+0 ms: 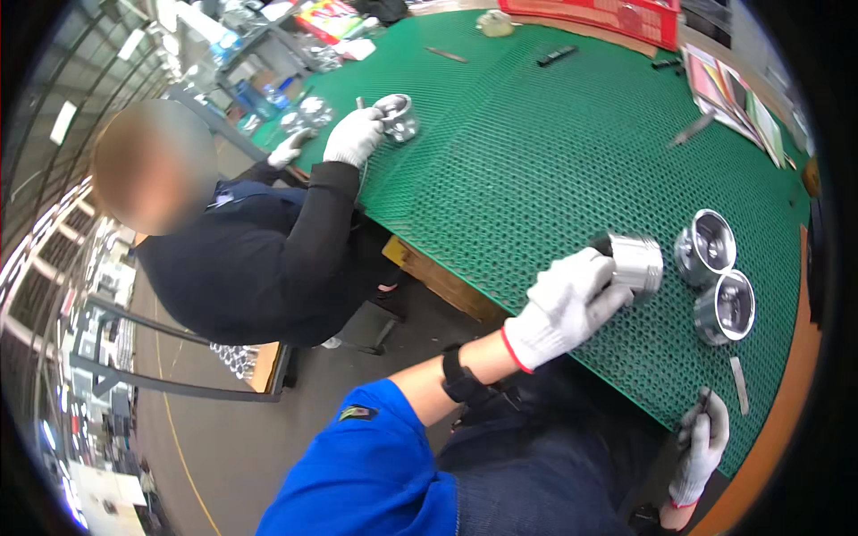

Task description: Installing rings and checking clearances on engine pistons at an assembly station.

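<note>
My left hand, in a white knit glove with a red cuff, is closed round a silver metal piston. The piston lies tipped on its side just over the green mat, its grooved end facing right. By the table's near right edge is my right hand, gloved too, its fingers curled together. Something small and dark shows at those fingertips, too unclear to name. Two more pistons stand side by side on the mat, hollow ends up. A thin flat metal strip lies close to my right hand.
A co-worker at the left handles another piston with gloved hands. The green perforated mat covers the table. Along the far side are a red crate, a black marker, and papers with a knife-like tool.
</note>
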### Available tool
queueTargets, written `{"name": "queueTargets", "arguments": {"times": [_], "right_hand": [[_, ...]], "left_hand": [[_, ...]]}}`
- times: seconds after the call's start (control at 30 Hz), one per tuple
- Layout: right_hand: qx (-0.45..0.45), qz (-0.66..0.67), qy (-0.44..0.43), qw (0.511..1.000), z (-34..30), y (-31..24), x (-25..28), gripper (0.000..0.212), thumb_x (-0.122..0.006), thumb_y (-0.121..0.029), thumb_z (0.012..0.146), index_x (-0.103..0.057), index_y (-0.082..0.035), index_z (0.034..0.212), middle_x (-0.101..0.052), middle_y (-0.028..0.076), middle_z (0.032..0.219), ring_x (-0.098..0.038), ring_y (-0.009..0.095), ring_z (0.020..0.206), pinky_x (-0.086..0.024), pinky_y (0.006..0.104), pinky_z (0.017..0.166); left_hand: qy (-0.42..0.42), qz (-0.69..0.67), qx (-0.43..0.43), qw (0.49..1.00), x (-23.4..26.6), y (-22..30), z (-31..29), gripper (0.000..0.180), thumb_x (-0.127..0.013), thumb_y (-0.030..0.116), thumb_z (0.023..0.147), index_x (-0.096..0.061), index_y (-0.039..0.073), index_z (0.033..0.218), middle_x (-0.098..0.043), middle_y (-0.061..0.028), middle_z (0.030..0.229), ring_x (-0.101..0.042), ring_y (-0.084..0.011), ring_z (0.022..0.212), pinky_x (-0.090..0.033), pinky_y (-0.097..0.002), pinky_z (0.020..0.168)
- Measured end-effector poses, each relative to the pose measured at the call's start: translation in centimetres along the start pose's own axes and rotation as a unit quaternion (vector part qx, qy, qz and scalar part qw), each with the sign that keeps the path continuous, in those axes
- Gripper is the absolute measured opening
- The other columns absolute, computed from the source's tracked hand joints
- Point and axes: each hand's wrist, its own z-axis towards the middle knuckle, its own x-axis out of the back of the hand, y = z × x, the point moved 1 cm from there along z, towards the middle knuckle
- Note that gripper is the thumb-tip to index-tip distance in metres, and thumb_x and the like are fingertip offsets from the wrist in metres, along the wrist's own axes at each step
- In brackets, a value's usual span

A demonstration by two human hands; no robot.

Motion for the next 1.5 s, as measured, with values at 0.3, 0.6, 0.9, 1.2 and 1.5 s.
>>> {"name": "queueTargets", "arguments": {"times": [0.3, 0.6, 0.9, 1.2, 1.5], "right_hand": [[0.028, 0.015, -0.003, 0.999, 1.2, 1.1, -0.1, 0.04, -0.05, -0.021, 0.1, -0.052, 0.001, 0.133, -0.052, -0.001, 0.077, -0.037, 0.001, 0.052, -0.024, 0.0155, 0.043], [0.005, 0.105, 0.083, 0.991, 0.8, -2.3, -0.7, 0.047, -0.047, -0.021, 0.101, -0.043, -0.002, 0.144, -0.053, -0.004, 0.086, -0.033, -0.001, 0.057, -0.024, 0.0136, 0.046], [-0.119, 0.151, -0.113, 0.975, -0.2, -5.0, -3.5, 0.05, -0.058, -0.027, 0.093, -0.051, 0.006, 0.129, -0.053, 0.003, 0.061, -0.041, 0.008, 0.044, -0.029, 0.0225, 0.04], [-0.243, 0.01, -0.158, 0.957, 0.2, -8.4, -6.8, 0.035, -0.052, -0.016, 0.097, -0.06, -0.003, 0.128, -0.052, -0.003, 0.07, -0.042, 0.004, 0.06, -0.035, 0.0193, 0.054], [-0.257, 0.004, -0.175, 0.95, 1.1, -8.7, -7.3, 0.036, -0.05, -0.022, 0.1, -0.059, -0.005, 0.13, -0.05, -0.004, 0.071, -0.042, 0.003, 0.06, -0.036, 0.0194, 0.054]], "left_hand": [[-0.084, -0.167, 0.025, 0.982, 0.2, 1.8, -3.0, 0.021, -0.071, 0.019, 0.084, -0.059, 0.002, 0.09, -0.056, -0.0135, 0.083, -0.06, -0.0331, 0.076, -0.047, -0.041, 0.065], [-0.144, -0.095, 0.043, 0.984, -0.6, 1.9, -5.4, 0.031, -0.075, 0.025, 0.079, -0.061, 0.003, 0.096, -0.061, -0.0112, 0.097, -0.062, -0.0332, 0.084, -0.051, -0.0418, 0.072], [-0.141, -0.013, -0.105, 0.984, 2.2, 0.2, -6.2, 0.036, -0.084, 0.021, 0.062, -0.07, 0.006, 0.092, -0.068, -0.0128, 0.093, -0.066, -0.0339, 0.09, -0.054, -0.0429, 0.081], [-0.161, -0.081, -0.093, 0.979, 0.7, -0.4, -7.0, 0.032, -0.082, 0.014, 0.06, -0.071, 0.007, 0.089, -0.069, -0.0108, 0.094, -0.066, -0.035, 0.094, -0.053, -0.0468, 0.087], [-0.16, -0.071, -0.102, 0.979, 0.8, -0.3, -7.2, 0.028, -0.079, 0.016, 0.064, -0.07, 0.006, 0.088, -0.068, -0.0112, 0.094, -0.066, -0.0357, 0.096, -0.053, -0.0475, 0.088]]}}
